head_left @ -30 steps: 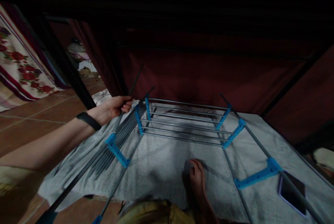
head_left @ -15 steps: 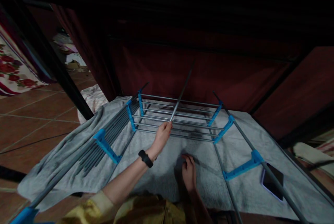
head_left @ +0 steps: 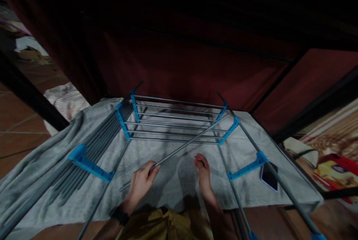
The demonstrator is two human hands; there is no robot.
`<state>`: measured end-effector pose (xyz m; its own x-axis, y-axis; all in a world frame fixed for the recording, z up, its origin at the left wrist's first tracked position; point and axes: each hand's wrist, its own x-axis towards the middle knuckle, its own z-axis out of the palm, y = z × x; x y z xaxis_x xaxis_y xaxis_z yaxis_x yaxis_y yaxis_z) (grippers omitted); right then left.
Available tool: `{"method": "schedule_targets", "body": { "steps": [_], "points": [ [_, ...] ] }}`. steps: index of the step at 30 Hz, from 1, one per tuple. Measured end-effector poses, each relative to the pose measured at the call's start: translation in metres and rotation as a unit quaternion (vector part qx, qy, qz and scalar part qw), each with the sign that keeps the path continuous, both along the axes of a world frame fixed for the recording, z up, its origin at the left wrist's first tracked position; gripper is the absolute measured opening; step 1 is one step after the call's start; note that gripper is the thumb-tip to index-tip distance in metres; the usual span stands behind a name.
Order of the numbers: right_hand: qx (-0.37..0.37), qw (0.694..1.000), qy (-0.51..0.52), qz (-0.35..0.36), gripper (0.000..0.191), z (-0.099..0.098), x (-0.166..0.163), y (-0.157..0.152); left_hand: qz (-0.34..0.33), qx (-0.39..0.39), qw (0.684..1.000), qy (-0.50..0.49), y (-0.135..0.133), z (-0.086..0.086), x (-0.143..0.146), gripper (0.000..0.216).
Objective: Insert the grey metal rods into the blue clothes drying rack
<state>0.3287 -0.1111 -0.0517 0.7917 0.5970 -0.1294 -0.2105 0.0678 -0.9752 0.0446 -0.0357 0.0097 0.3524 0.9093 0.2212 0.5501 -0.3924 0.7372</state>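
Note:
My left hand, with a black watch on the wrist, is closed around a thin grey metal rod. The rod slants up to the right, its far end near a blue plastic bracket at the right side of a rack frame. My right hand is held low over the grey cloth, fingers loosely curled and apart, with nothing in it. Several crossbars span the far part of the frame between blue brackets. A bundle of loose grey rods lies along the left side.
A grey towel-like cloth lies under the frame. A phone rests on it beneath the right side tube. Dark red panels stand behind. At right are a red and yellow packet and a pale item.
My left hand has come back toward me and to the left, and the rod has swung from steep to a low rightward slant. The view has turned right. My right hand stays empty.

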Motion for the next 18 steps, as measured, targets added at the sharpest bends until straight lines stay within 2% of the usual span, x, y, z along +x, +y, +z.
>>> {"method": "schedule_targets", "body": {
  "steps": [5,9,13,18],
  "points": [
    [0.075,0.991,0.107,-0.006,0.049,0.032,0.015,-0.008,-0.045,0.071,0.996,0.016,0.011,-0.029,-0.017,0.029],
    [0.107,0.983,0.146,-0.003,0.042,0.043,0.031,-0.012,-0.074,0.107,0.991,0.01,0.017,-0.044,-0.018,0.023],
    [0.13,0.976,0.173,-0.014,0.031,0.042,0.046,-0.017,-0.099,0.125,0.987,0.017,0.025,-0.053,-0.018,0.02],
    [0.132,0.975,0.175,-0.032,0.024,0.027,0.059,-0.026,-0.105,0.131,0.984,0.053,0.041,-0.056,-0.022,0.018]
  ]
}}
